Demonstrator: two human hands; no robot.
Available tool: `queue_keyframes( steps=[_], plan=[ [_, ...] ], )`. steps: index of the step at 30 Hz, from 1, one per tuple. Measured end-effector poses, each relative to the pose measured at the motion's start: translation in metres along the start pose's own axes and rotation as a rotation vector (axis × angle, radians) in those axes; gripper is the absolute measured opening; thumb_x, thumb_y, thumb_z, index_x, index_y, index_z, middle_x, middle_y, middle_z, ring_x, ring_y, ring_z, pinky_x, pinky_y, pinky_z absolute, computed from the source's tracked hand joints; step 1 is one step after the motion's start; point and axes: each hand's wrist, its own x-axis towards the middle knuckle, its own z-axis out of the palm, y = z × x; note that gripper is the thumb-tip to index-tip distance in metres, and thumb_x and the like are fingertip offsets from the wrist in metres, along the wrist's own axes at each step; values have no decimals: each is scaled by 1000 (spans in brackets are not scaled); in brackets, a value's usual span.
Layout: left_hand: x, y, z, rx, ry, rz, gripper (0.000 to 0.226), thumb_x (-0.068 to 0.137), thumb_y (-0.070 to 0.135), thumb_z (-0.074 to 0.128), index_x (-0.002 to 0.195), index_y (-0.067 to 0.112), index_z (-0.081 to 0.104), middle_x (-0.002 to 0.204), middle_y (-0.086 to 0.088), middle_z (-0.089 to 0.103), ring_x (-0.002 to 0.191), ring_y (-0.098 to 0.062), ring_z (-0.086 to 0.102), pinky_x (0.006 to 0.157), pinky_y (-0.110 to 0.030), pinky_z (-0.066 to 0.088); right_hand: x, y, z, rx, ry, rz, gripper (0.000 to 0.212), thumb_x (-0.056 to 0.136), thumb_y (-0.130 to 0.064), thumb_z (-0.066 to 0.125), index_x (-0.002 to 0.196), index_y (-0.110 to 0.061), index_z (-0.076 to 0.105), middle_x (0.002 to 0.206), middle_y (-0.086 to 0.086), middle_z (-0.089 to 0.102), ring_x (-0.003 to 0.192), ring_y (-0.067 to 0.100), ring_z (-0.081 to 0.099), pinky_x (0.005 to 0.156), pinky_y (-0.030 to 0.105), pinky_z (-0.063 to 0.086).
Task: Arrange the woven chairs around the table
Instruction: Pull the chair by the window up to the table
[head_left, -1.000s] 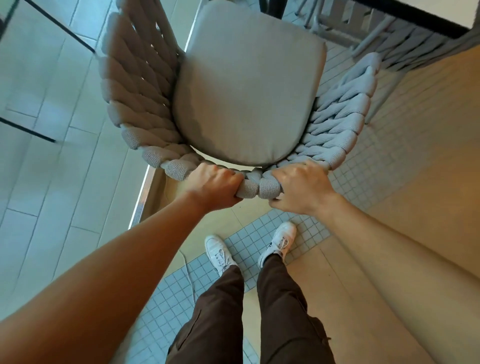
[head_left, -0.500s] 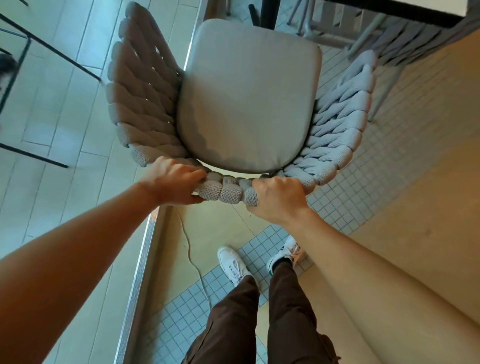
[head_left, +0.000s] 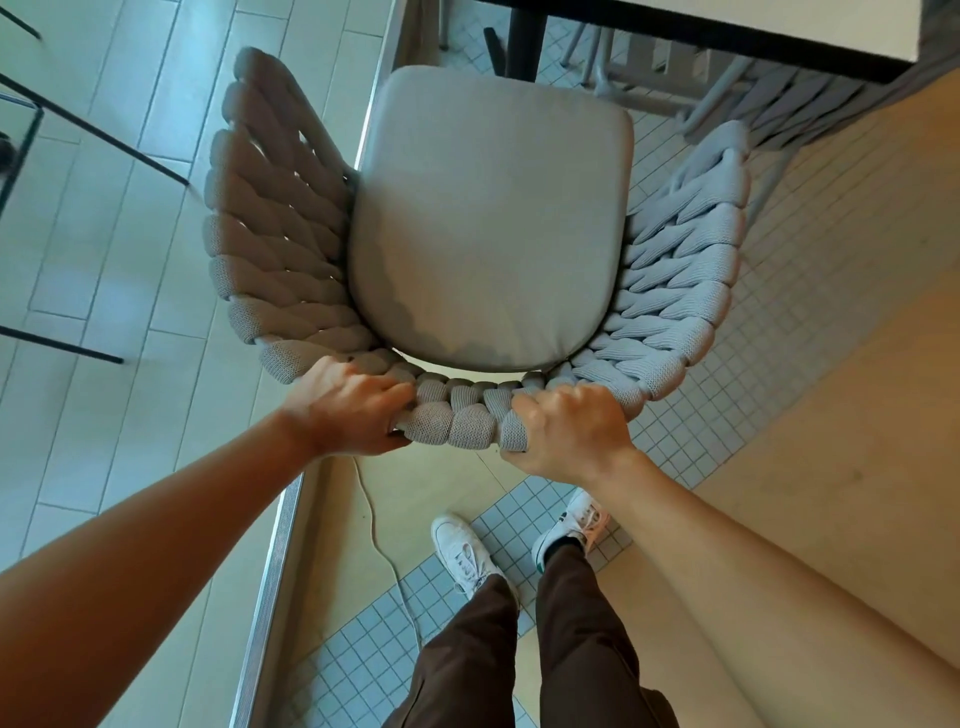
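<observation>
A grey woven chair (head_left: 483, 218) with a smooth seat cushion fills the middle of the view, seen from above. My left hand (head_left: 348, 408) grips the left part of its thick knitted backrest rim. My right hand (head_left: 569, 428) grips the same rim a little to the right. The chair's front faces the table (head_left: 737, 26), whose white top with a dark edge shows at the upper right. A second woven chair (head_left: 795, 98) stands partly under that table.
A black table leg (head_left: 524, 36) stands just beyond the chair's front. A metal floor rail (head_left: 275, 545) runs along the left beside a glass pane. A thin white cable (head_left: 379, 535) lies on the floor near my feet (head_left: 462, 551). Black metal frames stand beyond the glass at left.
The chair has moved forward, towards the table, with both hands still on the backrest. My hands have spread a little apart along the rim. My feet stepped forward.
</observation>
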Motion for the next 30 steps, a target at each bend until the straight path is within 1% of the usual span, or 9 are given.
queue_keyframes(
  steps=[4,7,10,12,16,22,26,28,30],
  plan=[
    [8,-9,-5,-7,15,2,50,89,60,41,102,23,72,90,5,75,77,-25,71,63,-32,52,11,1,-1,10,9,19,52,54,-54,90,74,-11,68,61,6,65,53,28,63,49,34,48],
    [14,-19,-10,26,90,18,39,84,54,54,85,21,74,72,4,72,60,-25,68,51,-28,47,22,-1,-3,12,10,58,50,50,-51,91,69,-11,67,59,5,65,51,28,63,49,31,45],
    [18,-30,-14,12,128,41,36,84,52,58,81,20,75,68,4,71,54,-26,66,47,-26,45,32,-2,-6,-14,-25,88,49,53,-54,89,70,-13,69,59,4,66,52,29,65,51,31,45],
    [20,-35,-14,2,156,44,39,86,54,55,83,20,75,69,4,72,55,-26,67,48,-28,46,39,-3,-6,-21,-44,96,48,57,-56,86,74,-15,70,63,4,68,56,29,67,54,31,46],
    [26,-41,-19,-8,158,33,40,86,54,55,83,20,76,69,4,72,55,-26,68,48,-29,48,49,-3,-4,2,-65,68,48,73,-59,73,94,-16,71,80,5,72,75,31,70,64,34,45],
    [29,-47,-24,26,53,-15,41,83,55,53,89,22,77,74,4,74,61,-26,71,53,-31,51,58,-2,-3,14,-110,85,47,77,-58,69,101,-18,69,86,4,72,82,31,70,64,34,36],
    [32,-39,-29,4,-12,-75,33,78,52,68,95,25,76,80,3,75,64,-29,71,56,-36,55,60,-3,-5,-17,-135,115,47,77,-59,67,102,-20,66,90,3,72,86,31,70,65,34,34],
    [33,-34,-31,-1,-61,-122,37,76,52,75,105,28,73,91,6,75,74,-27,72,63,-38,58,59,-5,-9,-3,-155,145,45,77,-56,67,103,-20,64,95,2,71,90,30,69,67,34,35],
    [33,-29,-32,3,-118,-156,48,75,57,73,116,32,68,102,9,73,86,-22,71,76,-37,56,58,-6,-14,23,-185,175,43,78,-53,68,105,-20,62,99,2,71,93,29,68,69,34,37]
  ],
)
